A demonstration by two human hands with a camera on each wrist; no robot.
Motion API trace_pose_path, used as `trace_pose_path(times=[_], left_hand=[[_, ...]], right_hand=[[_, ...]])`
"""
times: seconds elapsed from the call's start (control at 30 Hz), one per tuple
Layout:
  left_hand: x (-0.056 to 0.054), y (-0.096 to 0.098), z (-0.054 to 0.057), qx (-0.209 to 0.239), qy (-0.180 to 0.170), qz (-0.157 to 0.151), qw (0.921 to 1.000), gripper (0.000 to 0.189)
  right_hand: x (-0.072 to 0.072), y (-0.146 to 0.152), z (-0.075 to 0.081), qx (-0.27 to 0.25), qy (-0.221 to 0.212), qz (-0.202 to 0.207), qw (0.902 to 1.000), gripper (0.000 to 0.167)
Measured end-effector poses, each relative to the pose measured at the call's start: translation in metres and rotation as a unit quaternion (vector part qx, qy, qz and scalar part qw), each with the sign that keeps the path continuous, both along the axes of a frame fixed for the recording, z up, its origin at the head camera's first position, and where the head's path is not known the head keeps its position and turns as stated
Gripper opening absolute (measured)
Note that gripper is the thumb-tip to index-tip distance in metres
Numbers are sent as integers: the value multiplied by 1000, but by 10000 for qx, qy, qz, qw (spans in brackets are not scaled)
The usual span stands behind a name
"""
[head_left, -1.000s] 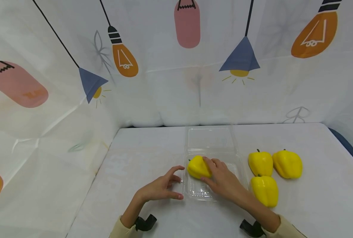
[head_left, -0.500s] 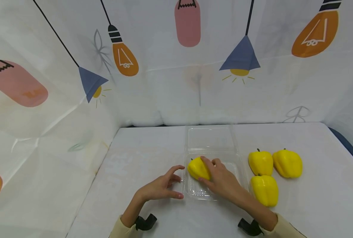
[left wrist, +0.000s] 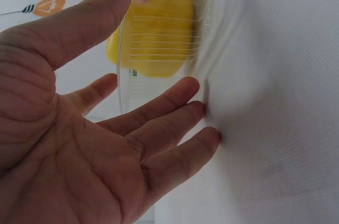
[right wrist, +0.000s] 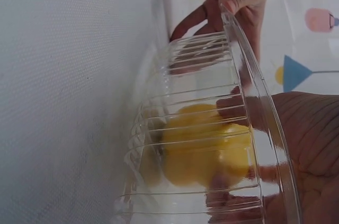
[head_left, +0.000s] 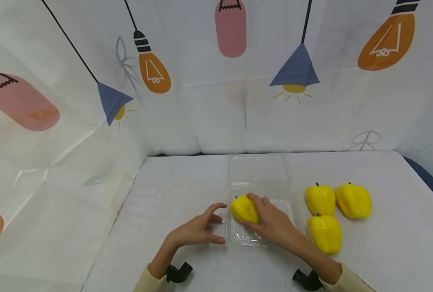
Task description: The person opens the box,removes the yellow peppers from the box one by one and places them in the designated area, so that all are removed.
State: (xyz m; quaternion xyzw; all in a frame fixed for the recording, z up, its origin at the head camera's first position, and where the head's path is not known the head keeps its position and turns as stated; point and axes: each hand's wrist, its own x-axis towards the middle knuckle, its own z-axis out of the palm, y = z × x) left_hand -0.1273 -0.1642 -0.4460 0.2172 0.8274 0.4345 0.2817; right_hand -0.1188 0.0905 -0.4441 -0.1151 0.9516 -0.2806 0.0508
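Note:
A yellow bell pepper (head_left: 244, 209) lies in the left part of a clear plastic clamshell box (head_left: 245, 239), its stem pointing up and left. My right hand (head_left: 274, 223) grips that pepper from the right, thumb at the near side and fingers over the far side. In the right wrist view, the pepper (right wrist: 196, 144) shows through the ribbed box wall. Beside the box's left wall is my left hand (head_left: 196, 230), fingers spread and loosely bent, holding nothing. The left wrist view has its thumb (left wrist: 100, 17) at the rim; whether it touches is hard to tell.
Several feet of white table surround the box, whose lid (head_left: 258, 169) lies folded back behind it. To the right sit three more yellow peppers: one at the back left (head_left: 320, 200), a back right pepper (head_left: 353, 201) and a front pepper (head_left: 325, 234). A printed curtain (head_left: 216, 113) hangs behind.
The gripped pepper has turned slightly and shifted a little toward me, its stem now farther right. My right hand has moved with it. My left hand stays in place.

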Motion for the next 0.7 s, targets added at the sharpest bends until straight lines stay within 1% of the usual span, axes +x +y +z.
trace_pose_path(times=[0.17,0.43,0.7], left_hand=[[0,0,0,-12,-1,-3,10000,88],[1,1,2,-14,-52,29,10000,87],[1,1,3,-86,-123,93,9998,87]], right_hand=[[1,2,2,16,-46,-44,10000,79],[6,6,8,37,65,-97,9999,81],[9,11,15,17,-23,-77,10000,80]])
